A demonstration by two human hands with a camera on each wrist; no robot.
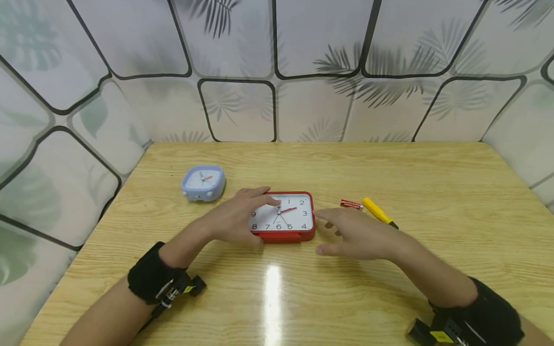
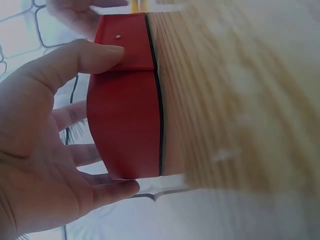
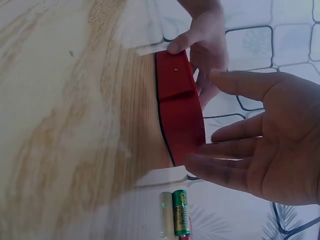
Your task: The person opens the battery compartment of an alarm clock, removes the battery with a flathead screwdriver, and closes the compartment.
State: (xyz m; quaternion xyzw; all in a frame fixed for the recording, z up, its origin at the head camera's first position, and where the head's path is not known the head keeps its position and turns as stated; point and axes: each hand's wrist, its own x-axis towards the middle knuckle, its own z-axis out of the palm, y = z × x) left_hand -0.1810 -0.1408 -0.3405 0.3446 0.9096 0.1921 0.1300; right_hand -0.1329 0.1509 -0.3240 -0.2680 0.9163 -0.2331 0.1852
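Observation:
A red alarm clock (image 1: 283, 235) with a white dial lies face up before me. My left hand (image 1: 235, 216) holds its left end; the thumb presses the near side, while the other fingers reach across the dial and the far edge. In the left wrist view the left thumb (image 2: 102, 57) rests on the red side wall (image 2: 125, 120) near a small screw. My right hand (image 1: 363, 235) is at the clock's right end with fingers loosely extended, fingertips right at the edge. The right wrist view shows the right hand's (image 3: 280, 140) thumb and fingers spread around that end.
A light blue alarm clock (image 1: 203, 182) stands at the back left. Right of the red clock lie a red battery (image 1: 351, 204) and a yellow-handled tool (image 1: 376, 210) with a dark tip. A green battery (image 3: 181, 212) shows in the right wrist view. Patterned fabric (image 1: 311, 110) borders the wooden table (image 1: 433, 178).

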